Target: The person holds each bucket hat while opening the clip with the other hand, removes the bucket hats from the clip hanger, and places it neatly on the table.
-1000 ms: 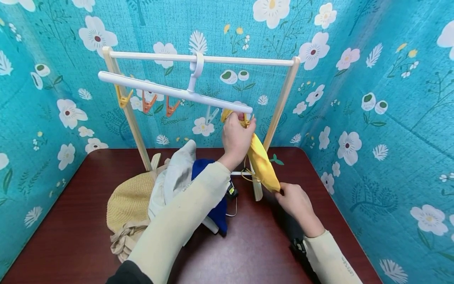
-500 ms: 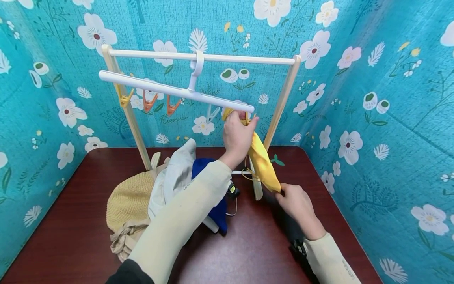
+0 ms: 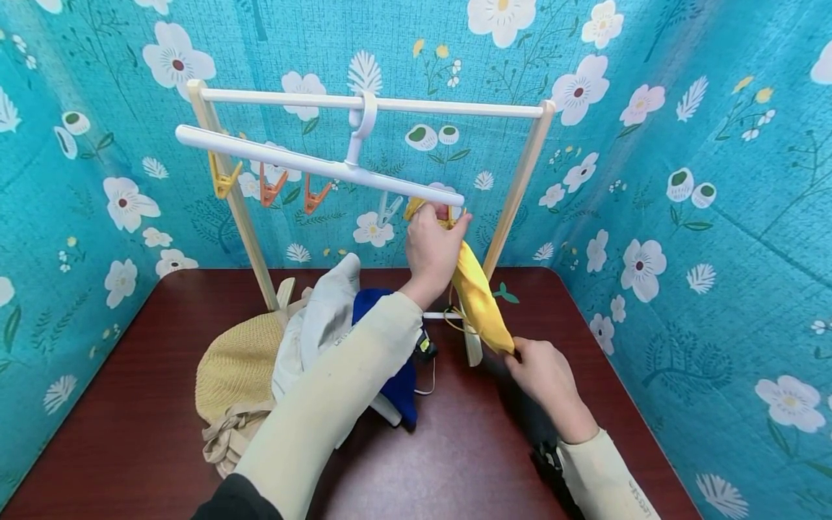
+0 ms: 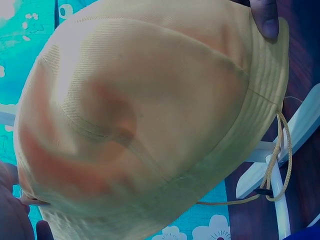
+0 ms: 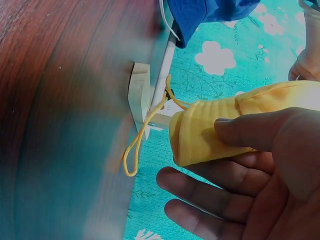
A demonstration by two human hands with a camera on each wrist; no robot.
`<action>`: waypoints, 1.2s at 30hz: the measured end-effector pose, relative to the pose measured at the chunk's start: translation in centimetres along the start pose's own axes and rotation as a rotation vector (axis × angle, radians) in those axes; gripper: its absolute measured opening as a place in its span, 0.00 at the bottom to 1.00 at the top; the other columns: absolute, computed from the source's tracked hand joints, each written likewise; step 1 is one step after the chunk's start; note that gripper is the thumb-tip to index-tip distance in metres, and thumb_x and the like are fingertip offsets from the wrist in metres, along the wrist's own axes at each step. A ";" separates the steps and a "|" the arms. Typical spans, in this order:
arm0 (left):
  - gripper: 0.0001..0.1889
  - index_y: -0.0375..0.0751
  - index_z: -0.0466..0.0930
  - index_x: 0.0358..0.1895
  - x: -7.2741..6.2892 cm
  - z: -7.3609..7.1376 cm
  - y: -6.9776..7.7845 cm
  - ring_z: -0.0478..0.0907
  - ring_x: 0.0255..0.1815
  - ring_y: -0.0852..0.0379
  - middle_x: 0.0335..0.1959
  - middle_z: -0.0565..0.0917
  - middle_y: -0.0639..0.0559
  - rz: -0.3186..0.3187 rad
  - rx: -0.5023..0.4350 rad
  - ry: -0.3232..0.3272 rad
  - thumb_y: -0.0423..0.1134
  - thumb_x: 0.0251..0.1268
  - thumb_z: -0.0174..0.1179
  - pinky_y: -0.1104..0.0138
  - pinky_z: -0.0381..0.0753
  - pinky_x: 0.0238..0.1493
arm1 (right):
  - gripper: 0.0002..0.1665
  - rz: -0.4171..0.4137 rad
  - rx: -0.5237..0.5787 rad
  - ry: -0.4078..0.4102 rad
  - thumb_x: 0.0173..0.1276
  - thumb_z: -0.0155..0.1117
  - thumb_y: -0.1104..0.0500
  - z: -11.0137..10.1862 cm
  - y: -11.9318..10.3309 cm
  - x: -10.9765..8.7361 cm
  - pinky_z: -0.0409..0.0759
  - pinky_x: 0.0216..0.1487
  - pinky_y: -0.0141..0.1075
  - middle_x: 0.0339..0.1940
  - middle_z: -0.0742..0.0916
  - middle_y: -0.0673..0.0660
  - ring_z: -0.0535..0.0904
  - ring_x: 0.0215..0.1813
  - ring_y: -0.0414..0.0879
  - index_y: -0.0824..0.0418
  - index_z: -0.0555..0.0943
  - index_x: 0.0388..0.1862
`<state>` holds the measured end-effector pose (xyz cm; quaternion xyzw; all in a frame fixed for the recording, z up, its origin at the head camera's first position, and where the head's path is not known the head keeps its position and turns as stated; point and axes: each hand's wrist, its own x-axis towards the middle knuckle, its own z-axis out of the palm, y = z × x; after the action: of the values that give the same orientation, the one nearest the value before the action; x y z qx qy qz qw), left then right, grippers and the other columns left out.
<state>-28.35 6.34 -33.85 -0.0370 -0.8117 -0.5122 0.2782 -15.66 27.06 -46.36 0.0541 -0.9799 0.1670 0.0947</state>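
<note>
A yellow bucket hat (image 3: 479, 300) with a drawstring cord (image 4: 282, 155) hangs slanted under the right end of a white hanger (image 3: 325, 167). At its upper end, my left hand (image 3: 434, 242) grips the hat just below the hanger, with yellow clip parts showing around the fingers; the exact hold there is partly hidden. Lower down, my right hand (image 3: 542, 375) pinches the brim between thumb and fingers, its other fingers loosely extended in the right wrist view. The hat's rounded crown fills the left wrist view.
The hanger hooks over a wooden rack's top bar (image 3: 455, 107). Yellow (image 3: 224, 179), orange and pale blue clips (image 3: 388, 209) hang from it. To the left on the dark table (image 3: 455, 455) lie a straw-coloured knitted hat (image 3: 237, 365), pale cloth (image 3: 318, 325) and a blue hat (image 3: 398, 393).
Both hands keep their hold on the yellow bucket hat. The hanger, hat and left hand shift only very slightly; nothing is let go or taken up.
</note>
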 end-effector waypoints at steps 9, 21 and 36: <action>0.19 0.47 0.79 0.43 0.1 -0.1 -0.5 0.78 0.35 0.61 0.37 0.82 0.57 0.020 0.011 -0.011 0.58 0.66 0.68 0.67 0.76 0.30 | 0.17 -0.013 -0.016 0.019 0.66 0.72 0.55 0.1 -0.2 -0.3 0.64 0.20 0.38 0.13 0.72 0.48 0.66 0.18 0.44 0.52 0.76 0.21; 0.19 0.45 0.80 0.43 0.1 -0.3 -1.0 0.78 0.34 0.59 0.36 0.82 0.55 0.046 0.063 -0.025 0.57 0.68 0.67 0.65 0.76 0.28 | 0.15 -0.025 -0.038 0.035 0.64 0.72 0.58 0.2 -0.4 -0.6 0.64 0.19 0.38 0.12 0.72 0.47 0.66 0.17 0.43 0.51 0.77 0.20; 0.18 0.47 0.80 0.42 0.2 -0.4 -1.4 0.77 0.30 0.58 0.35 0.82 0.54 0.041 0.127 -0.046 0.58 0.69 0.65 0.65 0.73 0.25 | 0.15 -0.030 -0.038 0.041 0.64 0.72 0.57 0.3 -0.6 -1.1 0.63 0.20 0.38 0.11 0.73 0.45 0.66 0.17 0.43 0.50 0.78 0.20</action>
<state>-28.89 5.28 -34.79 -0.0475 -0.8480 -0.4528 0.2714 -14.55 26.45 -46.63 0.0634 -0.9798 0.1481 0.1183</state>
